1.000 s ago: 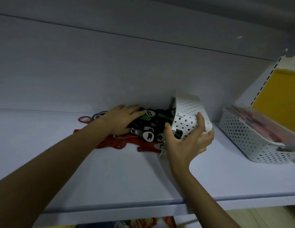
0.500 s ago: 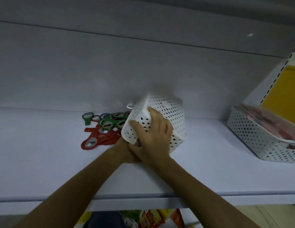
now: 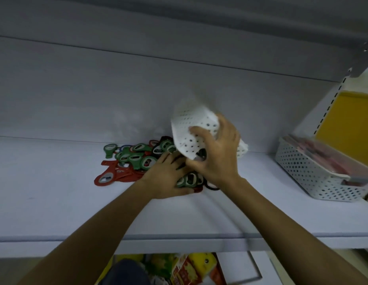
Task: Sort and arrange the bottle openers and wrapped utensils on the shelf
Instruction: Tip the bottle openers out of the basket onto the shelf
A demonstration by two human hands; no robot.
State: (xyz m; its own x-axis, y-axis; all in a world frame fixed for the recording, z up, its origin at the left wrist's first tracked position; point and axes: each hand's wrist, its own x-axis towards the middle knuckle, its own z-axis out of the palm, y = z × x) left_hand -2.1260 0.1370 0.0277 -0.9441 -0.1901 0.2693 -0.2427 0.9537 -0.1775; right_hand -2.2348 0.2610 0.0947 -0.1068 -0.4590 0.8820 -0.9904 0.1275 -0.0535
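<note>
At back edge of shelf (image 3: 55, 202), right hand (image 3: 218, 155) grips white basket (image 3: 191, 124), tipped higher than half a second ago; more bottle openers (image 3: 137, 157) spilled beneath. Left hand (image 3: 166, 179), fingers straight, presses them. Sorting likely next.

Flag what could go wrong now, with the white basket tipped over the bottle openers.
1. The right hand grips the tilted white basket by one wall; it may slip and drop onto the bottle openers beneath.
2. The left hand rests on those loose openers; a hasty sweep could scatter them toward the front edge of the shelf.
</note>
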